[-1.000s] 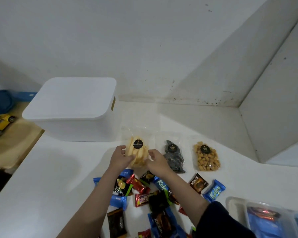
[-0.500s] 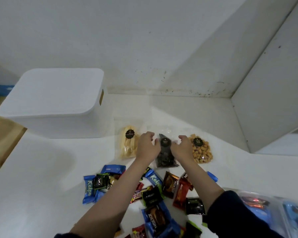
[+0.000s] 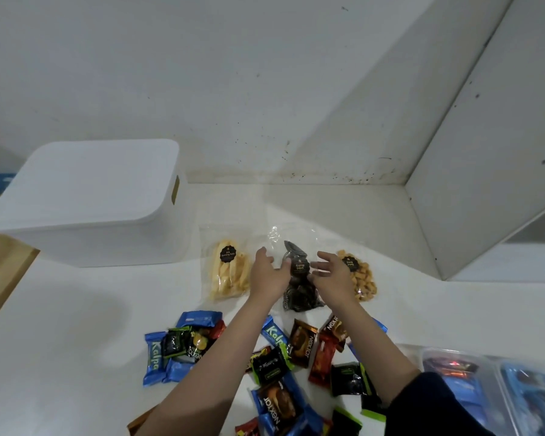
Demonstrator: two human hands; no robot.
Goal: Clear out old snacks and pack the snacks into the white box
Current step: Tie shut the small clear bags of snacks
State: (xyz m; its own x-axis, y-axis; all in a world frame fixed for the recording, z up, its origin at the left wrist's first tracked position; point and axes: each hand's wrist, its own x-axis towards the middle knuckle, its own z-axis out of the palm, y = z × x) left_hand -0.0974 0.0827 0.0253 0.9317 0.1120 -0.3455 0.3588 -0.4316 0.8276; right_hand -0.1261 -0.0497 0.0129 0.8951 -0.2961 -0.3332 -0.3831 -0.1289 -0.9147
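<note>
Head view, the only one: white box [image 3: 85, 206] sits at the far left of the white tabletop [image 3: 60, 325], lid on, so what it holds cannot be seen. Nothing visible is packed yet; by my reading the packing has barely begun, if at all. 3 clear bags lie in a row just right of the box: yellow stick snacks [image 3: 228, 272], dark snack bag [image 3: 299, 278] in the middle, golden puffed snacks [image 3: 361, 278] on the right. Left hand [image 3: 268, 275] and right hand [image 3: 332, 276] flank the dark bag, 1 on each side. Left fingers [image 3: 285, 267] reach to the bag's label area and seem to touch it; right fingers [image 3: 320, 269] are spread and relaxed, just beside or over the bag's right edge. Neither hand plainly closes round the bag, and it lies flat on the tabletop. Nearer the camera, a loose scatter of small wrapped snacks [image 3: 283, 357], blue, red, black and brown wrappers, overlapping in places, all outside the box. At lower right a clear plastic container [image 3: 501, 388] holds more wrapped items; blurred, contents unclear. Judgement: sorting and laying out looks to be the step in hand; left to do are opening the box, picking out any old snacks, and moving the 3 bags and the scatter inside.
</note>
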